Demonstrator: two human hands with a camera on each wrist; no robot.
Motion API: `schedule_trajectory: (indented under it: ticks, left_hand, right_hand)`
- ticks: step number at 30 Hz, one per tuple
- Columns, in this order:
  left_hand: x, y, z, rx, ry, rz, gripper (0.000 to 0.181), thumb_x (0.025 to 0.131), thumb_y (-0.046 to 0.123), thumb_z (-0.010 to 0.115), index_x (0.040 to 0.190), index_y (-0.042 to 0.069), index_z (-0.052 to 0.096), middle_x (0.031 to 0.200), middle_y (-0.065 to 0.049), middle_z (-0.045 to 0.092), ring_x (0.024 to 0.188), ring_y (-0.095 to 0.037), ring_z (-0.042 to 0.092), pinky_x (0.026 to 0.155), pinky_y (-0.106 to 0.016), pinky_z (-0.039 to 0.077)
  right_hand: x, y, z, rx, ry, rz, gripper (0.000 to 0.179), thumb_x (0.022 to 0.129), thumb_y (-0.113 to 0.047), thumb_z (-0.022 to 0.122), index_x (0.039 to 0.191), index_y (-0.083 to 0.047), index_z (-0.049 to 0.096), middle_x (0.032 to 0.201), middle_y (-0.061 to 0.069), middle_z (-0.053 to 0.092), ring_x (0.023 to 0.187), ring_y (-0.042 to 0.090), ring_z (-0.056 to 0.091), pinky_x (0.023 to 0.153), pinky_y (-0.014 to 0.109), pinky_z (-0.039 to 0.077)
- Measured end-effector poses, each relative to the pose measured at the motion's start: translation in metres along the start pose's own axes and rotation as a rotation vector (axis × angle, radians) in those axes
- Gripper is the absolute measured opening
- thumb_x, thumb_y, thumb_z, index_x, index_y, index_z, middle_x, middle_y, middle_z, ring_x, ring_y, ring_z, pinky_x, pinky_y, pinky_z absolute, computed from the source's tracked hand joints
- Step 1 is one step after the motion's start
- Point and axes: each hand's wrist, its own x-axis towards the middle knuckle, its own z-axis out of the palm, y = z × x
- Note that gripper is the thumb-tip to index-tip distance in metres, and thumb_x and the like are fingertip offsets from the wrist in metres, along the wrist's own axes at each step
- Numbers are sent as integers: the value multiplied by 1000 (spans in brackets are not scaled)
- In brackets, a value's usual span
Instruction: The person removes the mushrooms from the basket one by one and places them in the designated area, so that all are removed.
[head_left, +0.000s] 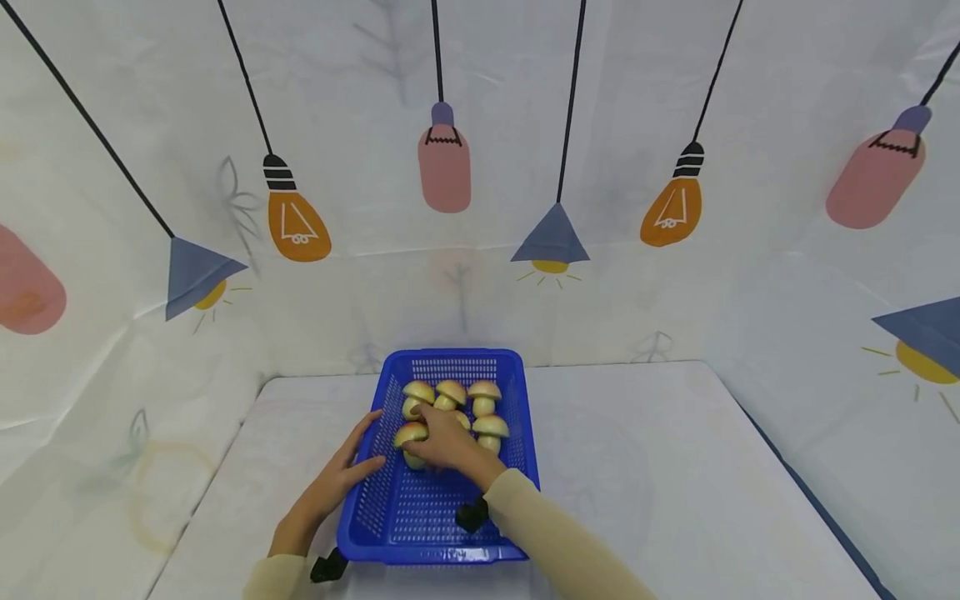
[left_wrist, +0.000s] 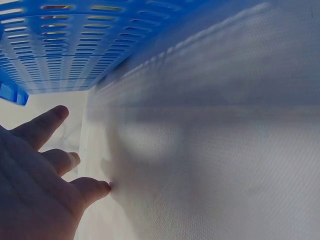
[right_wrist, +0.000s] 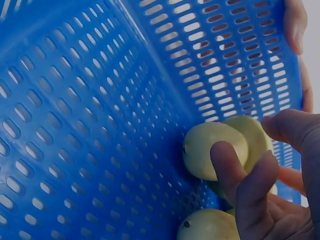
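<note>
A blue plastic basket (head_left: 435,533) with slotted walls stands on the white table. Toy mushrooms (head_left: 483,390) with yellowish, partly reddish caps and pale stems lie in rows toward its far end. Reaching in from the right, my right hand (head_left: 446,437) holds the left mushroom (head_left: 410,433) of the nearer row between thumb and fingers. The right wrist view shows that mushroom's pale rounded stem (right_wrist: 207,150) beside the fingertips. My left hand (head_left: 337,479) rests at the basket's left rim, fingers and thumb spread. Below the basket wall (left_wrist: 65,45), its other fingers (left_wrist: 40,127) extend outside.
White cloth walls printed with hanging lamps (head_left: 551,237) and bulbs (head_left: 298,225) surround the table (head_left: 637,483). A dark object (head_left: 472,515) sits by the right wrist, another dark object (head_left: 328,567) by the left wrist.
</note>
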Motion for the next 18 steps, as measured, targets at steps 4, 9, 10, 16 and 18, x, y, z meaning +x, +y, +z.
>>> schedule_trajectory:
  ticks: [4, 9, 10, 16, 18]
  left_hand:
    - [0, -1, -1, -6, -1, -1, 75, 103, 23, 56, 166, 29, 13, 171, -20, 8, 140, -53, 41, 95, -53, 56]
    - [1, 1, 0, -24, 7, -5, 75, 103, 22, 56, 166, 28, 14, 171, -21, 9, 138, -52, 44, 93, -51, 58]
    - [1, 1, 0, -27, 8, -4, 75, 104, 22, 56, 166, 28, 14, 171, -22, 9, 137, -53, 45, 92, -50, 58]
    - [1, -1, 0, -22, 3, 11, 75, 103, 22, 55, 166, 26, 14, 171, -23, 9, 140, -54, 41, 94, -51, 57]
    - [1, -1, 0, -27, 0, 16, 75, 103, 22, 56, 166, 26, 14, 170, -23, 10, 140, -54, 41, 95, -52, 56]
  right_hand:
    - [3, 4, 5, 16, -52, -7, 59, 94, -20, 74, 147, -7, 51, 121, 15, 69, 52, 12, 61, 45, 28, 53]
    - [3, 7, 6, 25, -95, -17, 57, 93, -15, 75, 146, -6, 53, 114, 13, 70, 51, 14, 62, 43, 29, 53]
    - [3, 7, 6, 22, -100, -20, 57, 93, -15, 75, 145, -6, 54, 112, 12, 70, 51, 14, 62, 43, 29, 53]
    - [0, 5, 6, 27, -142, -14, 53, 93, -16, 74, 142, -8, 55, 102, 6, 69, 55, 13, 63, 44, 29, 53]
    - [-1, 4, 7, 29, -151, -8, 52, 94, -17, 74, 142, -9, 55, 100, 5, 69, 56, 12, 63, 44, 30, 53]
